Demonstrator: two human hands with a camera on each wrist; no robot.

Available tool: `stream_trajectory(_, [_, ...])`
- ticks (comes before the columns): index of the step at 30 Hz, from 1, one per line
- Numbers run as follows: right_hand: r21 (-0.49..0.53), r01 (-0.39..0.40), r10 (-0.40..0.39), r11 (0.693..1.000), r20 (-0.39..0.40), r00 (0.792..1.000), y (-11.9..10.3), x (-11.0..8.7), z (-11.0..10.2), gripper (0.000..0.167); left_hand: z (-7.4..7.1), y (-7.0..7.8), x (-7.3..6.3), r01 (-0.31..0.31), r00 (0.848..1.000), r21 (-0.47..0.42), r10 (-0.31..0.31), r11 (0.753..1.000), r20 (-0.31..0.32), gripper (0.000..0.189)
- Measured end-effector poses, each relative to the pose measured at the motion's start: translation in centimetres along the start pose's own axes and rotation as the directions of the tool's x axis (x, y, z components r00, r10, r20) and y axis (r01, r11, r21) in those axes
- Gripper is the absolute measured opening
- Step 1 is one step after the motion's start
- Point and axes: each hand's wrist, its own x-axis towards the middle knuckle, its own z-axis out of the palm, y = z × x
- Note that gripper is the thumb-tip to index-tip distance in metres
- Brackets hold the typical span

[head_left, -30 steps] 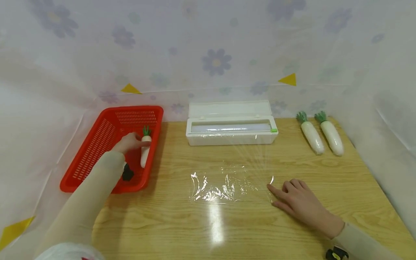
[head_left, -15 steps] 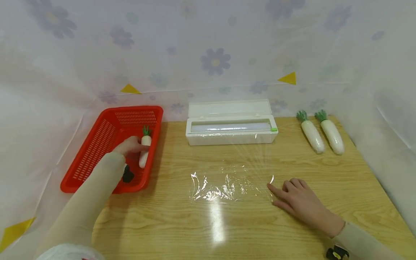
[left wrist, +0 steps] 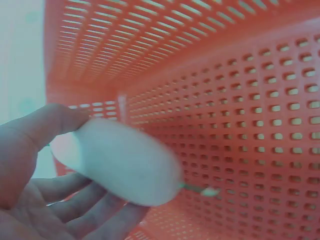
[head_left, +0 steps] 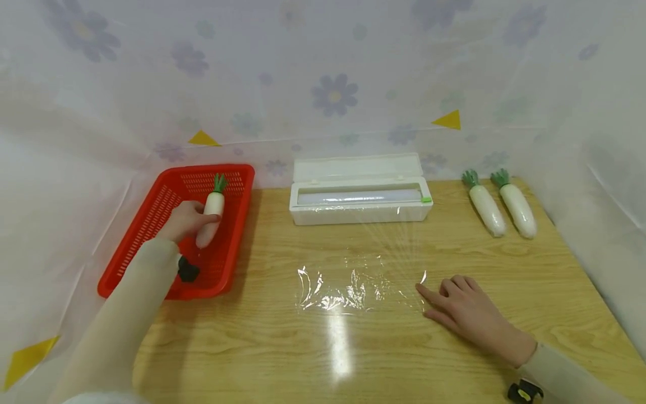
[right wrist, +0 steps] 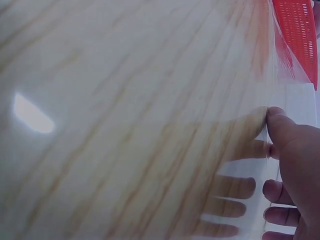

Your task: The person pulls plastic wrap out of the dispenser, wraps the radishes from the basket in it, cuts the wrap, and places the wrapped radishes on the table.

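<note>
My left hand [head_left: 184, 220] grips a white radish [head_left: 214, 205] with a green leafy top, inside the red basket [head_left: 234, 264]. In the left wrist view the thumb lies over the radish [left wrist: 130, 165] and the fingers pass beneath it; its root end and leaves look blurred. On the table, my right hand [head_left: 466, 308] touches the right edge of a sheet of clear plastic wrap [head_left: 353, 292] with its extended index finger and thumb. The wrap runs back to a roll [head_left: 358, 197] in a white dispenser box [head_left: 360, 216] whose lid stands up.
Two more white radishes, a left one [head_left: 487, 210] and a right one [head_left: 518, 210], lie side by side at the table's back right, looking shiny as if wrapped. Flower-printed sheeting [head_left: 333, 50] encloses the wooden table [head_left: 262, 353] at the back and sides.
The radish has been lifted from beside the basket's right wall, moving left and tilting in my left hand. My right hand has stayed at the wrap's edge.
</note>
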Motion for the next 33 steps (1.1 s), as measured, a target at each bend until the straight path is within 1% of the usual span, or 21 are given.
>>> stream_trajectory(5, [-0.008, 0.019, -0.019, 1.000, -0.016, 1.000, 0.2, 0.3, -0.3, 0.048, -0.5, 1.7, -1.6, -0.045, 0.995, -0.006, 0.044, 0.999, -0.087, 0.069])
stream_trajectory(9, [-0.006, 0.017, -0.017, 1.000, -0.019, 1.000, 0.2, 0.3, -0.3, 0.048, -0.8, 3.5, -3.1, -0.096, 0.983, -0.029, 0.090, 0.995, -0.161, 0.070])
stream_trajectory(12, [0.000, 0.016, -0.016, 1.000, -0.018, 1.000, 0.2, 0.4, -0.3, 0.049, -1.2, 4.9, -4.2, -0.150, 0.964, -0.011, 0.144, 0.989, -0.225, 0.065])
stream_trajectory(15, [0.010, 0.017, -0.017, 1.000, -0.018, 1.000, 0.2, 0.5, -0.2, 0.049, -1.4, 6.4, -5.3, -0.211, 0.935, 0.027, 0.210, 0.977, -0.285, 0.060])
stream_trajectory(18, [0.007, 0.023, -0.023, 1.000, -0.023, 0.999, 0.2, 0.6, -0.2, 0.049, -0.9, 8.3, -6.4, -0.268, 0.908, 0.053, 0.270, 0.962, -0.321, 0.056])
stream_trajectory(20, [0.005, 0.026, -0.026, 1.000, -0.027, 0.999, 0.2, 0.7, -0.2, 0.048, -0.1, 9.7, -7.0, -0.291, 0.892, 0.083, 0.302, 0.953, -0.337, 0.054])
stream_trajectory(22, [0.000, 0.028, -0.028, 1.000, -0.025, 0.999, 0.2, 0.7, -0.1, 0.048, 1.0, 11.1, -7.5, -0.300, 0.879, 0.120, 0.323, 0.946, -0.350, 0.052])
stream_trajectory(24, [0.004, 0.026, -0.026, 1.000, -0.022, 0.999, 0.2, 0.7, -0.1, 0.049, 2.3, 12.4, -7.9, -0.299, 0.869, 0.153, 0.335, 0.942, -0.364, 0.052])
stream_trajectory(26, [0.007, 0.024, -0.024, 1.000, -0.016, 1.000, 0.2, 0.6, 0.0, 0.049, 3.7, 13.5, -8.1, -0.321, 0.856, 0.181, 0.367, 0.930, -0.364, 0.052])
stream_trajectory(29, [0.012, 0.022, -0.022, 1.000, -0.010, 1.000, 0.1, 0.5, 0.0, 0.050, 6.3, 15.1, -8.5, -0.376, 0.838, 0.210, 0.428, 0.902, -0.339, 0.053])
stream_trajectory(32, [0.009, 0.019, -0.019, 1.000, 0.000, 1.000, 0.0, 0.4, -0.1, 0.050, 9.1, 16.6, -8.8, -0.453, 0.816, 0.250, 0.511, 0.855, -0.270, 0.052])
stream_trajectory(33, [0.007, 0.018, -0.018, 1.000, 0.002, 1.000, 0.0, 0.4, -0.1, 0.050, 10.1, 17.1, -8.9, -0.476, 0.811, 0.258, 0.533, 0.841, -0.240, 0.051])
